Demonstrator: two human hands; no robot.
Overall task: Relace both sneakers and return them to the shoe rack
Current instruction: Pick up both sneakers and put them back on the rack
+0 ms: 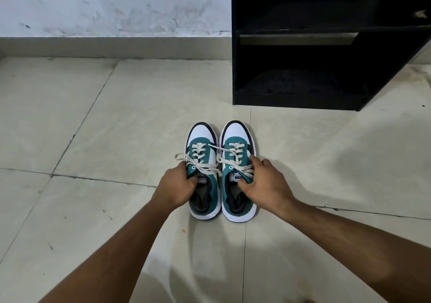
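Sneakers in teal, white and black with thick white soles stand side by side on the pale tiled floor (93, 116), toes pointing away from the person and toward the wall. The left sneaker (202, 160) and the right sneaker (238, 158) sit almost touching along their inner edges. Both carry cream flat laces (203, 163) threaded through the eyelets, with loose ends spilling sideways; one strand from the left shoe crosses over onto the right shoe's lacing.

The left hand (176, 185) is curled closed on the outer collar edge of the left sneaker, the thumb pressed against the tongue just by the white label, the fingers wrapped round the outside of the upper. The right hand (265, 182) grips the right sneaker in the mirror manner: its thumb is tucked inside the opening beside the tongue label, and its fingers curl over the outer side near the top eyelets, resting on the lace ends there. Both forearms reach in from the bottom corners of the view. Both soles appear to rest on the floor.

Beyond the shoes, up and to the right, stands a black wooden shoe rack (235, 69) with open shelves, its base on the tiles, well apart from the sneakers. Its lowest compartment is dark, and its contents cannot be made out. A scuffed whitish wall (105, 6) with a grey skirting strip runs along behind.
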